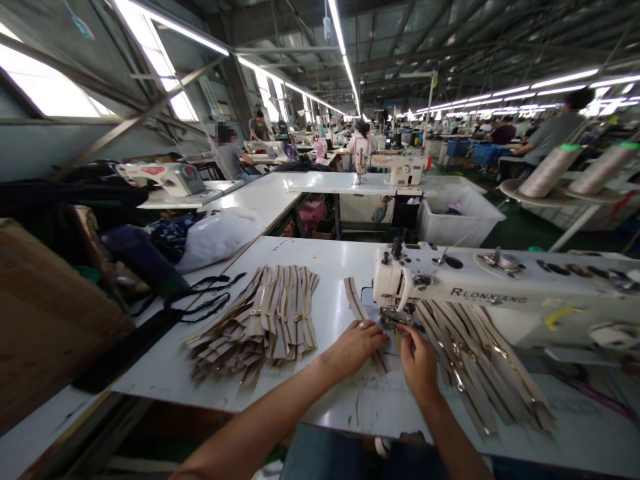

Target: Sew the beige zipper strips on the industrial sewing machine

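Note:
A grey zipper strip (353, 298) with metal teeth lies on the table beside the needle area of the white sewing machine (393, 280). My left hand (361, 341), a ring on one finger, rests on this zipper, its fingers closed over the tape. Close to the presser foot, my right hand (418, 359) has thumb and forefinger pinched together; what sits between them is too small to make out. To the left spreads a pile of grey zippers (280, 313) with gold teeth and sliders. More zippers (467, 360) lie under the machine arm at right.
A white bundle (220, 237) and black straps (210, 293) lie on the left, near a cardboard box (55, 320). Thread cones (550, 170) stand at right. Ahead are another sewing machine (400, 168) and a white bin (463, 220). Several people sit or stand farther off.

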